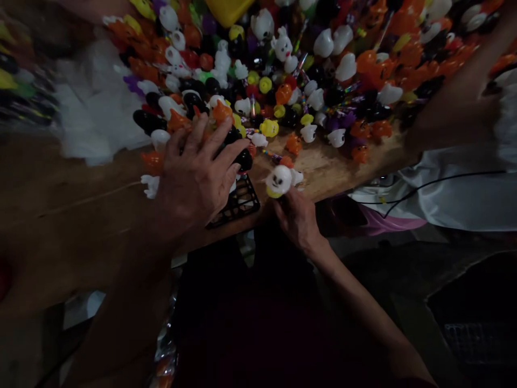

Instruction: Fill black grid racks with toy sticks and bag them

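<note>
My left hand [196,175] lies palm down with its fingers spread over a cluster of small plastic toys at the pile's near edge. Orange and black toy heads, among them a black toy [243,160], show around its fingertips. Partly under that hand is a black plastic lattice tray [247,198] at the table's front edge. Off to the right, my right hand [299,218] is closed round the lower part of a white toy with a ghost-like face [279,179]. More white and yellow parts show against this toy; whether they are held too I cannot tell.
A big pile of orange, white, black, yellow and purple toys [283,94] covers the wooden table [72,215]. White plastic bags [95,102] lie at left. Another person's arm [452,102] reaches in at right, near a black cable [444,179]. A yellow container [229,9] stands behind.
</note>
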The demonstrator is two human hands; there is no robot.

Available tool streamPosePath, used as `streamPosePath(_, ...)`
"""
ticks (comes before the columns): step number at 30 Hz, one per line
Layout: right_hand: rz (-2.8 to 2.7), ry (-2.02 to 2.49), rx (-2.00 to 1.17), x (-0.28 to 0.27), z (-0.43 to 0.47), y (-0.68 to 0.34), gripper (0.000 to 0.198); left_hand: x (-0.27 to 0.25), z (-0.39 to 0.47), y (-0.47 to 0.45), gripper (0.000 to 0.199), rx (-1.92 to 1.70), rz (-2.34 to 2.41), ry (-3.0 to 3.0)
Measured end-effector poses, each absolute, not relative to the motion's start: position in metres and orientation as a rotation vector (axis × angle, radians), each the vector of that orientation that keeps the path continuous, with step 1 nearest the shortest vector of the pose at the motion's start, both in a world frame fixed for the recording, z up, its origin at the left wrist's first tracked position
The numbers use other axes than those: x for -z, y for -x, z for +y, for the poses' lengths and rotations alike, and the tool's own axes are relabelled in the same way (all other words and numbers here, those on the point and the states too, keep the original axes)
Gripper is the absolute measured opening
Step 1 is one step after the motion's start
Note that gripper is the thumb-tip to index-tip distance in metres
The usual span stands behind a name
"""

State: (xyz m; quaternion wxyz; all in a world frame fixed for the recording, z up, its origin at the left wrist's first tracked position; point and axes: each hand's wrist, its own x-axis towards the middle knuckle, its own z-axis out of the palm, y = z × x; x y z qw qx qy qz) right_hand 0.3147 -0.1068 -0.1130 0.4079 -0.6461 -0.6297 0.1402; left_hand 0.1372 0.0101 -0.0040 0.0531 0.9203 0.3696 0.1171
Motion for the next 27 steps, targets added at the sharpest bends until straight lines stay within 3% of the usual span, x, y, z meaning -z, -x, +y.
streamPosePath(7, -1.45, 1.497, -0.518, 0.116, -0.069, -0.291, 0.018, 0.005, 0.014, -0.136, 0.049, -0.335, 1.136, -2.764)
streamPosePath(18, -1.599, 1.526, -0.099, 0.144, -0.063, -0.277, 0.014, 0.009, 0.025, -0.125, 0.049, -0.539, 1.011, -2.687)
streamPosePath(24, -1.643, 1.524, -0.152, 0.144, -0.06, -0.282, 0.013, -0.01, 0.027, -0.134, 0.061, -0.616, 0.787, -2.748)
streamPosePath(27, -1.687, 1.495, -0.213, 0.142, -0.061, -0.284, 0.014, -0.002, 0.02, -0.145, 0.045, -0.523, 0.698, -2.872)
